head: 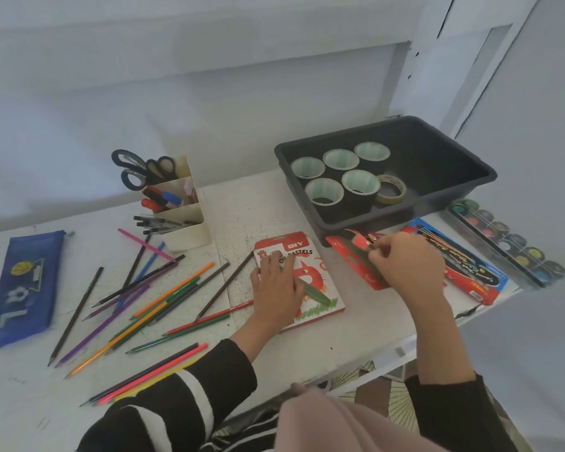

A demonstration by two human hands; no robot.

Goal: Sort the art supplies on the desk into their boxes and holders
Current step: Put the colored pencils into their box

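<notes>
A: Well, what lies nearest the worktop's front edge?

B: Loose coloured pencils [150,308], fanned across the left half of the worktop [356,324]. A few pass under the person's striped sleeve [183,396].

A: And the hands?

B: The left hand [276,285] lies flat on the oil pastels box [296,245] near the middle, with fingers straight, its grip apart and holding nothing. A green pastel [317,294] rests on the box just beside the thumb. The right hand [408,265] is further right, its grip pinched on the red pencil carton [343,252], with the fingers curled at the carton's upper face.

A: What flanks them?

B: A blue pencil case [20,285] lies by the left edge. A brush pack [463,269] and a strip of paint pots [509,243] lie by the right edge.

A: Further back?

B: A cream holder [186,223] with pens, markers and scissors [137,168] stands left of centre. A dark tray [437,151] holding tape rolls [361,181] sits at the far right corner, just behind the carton.
</notes>
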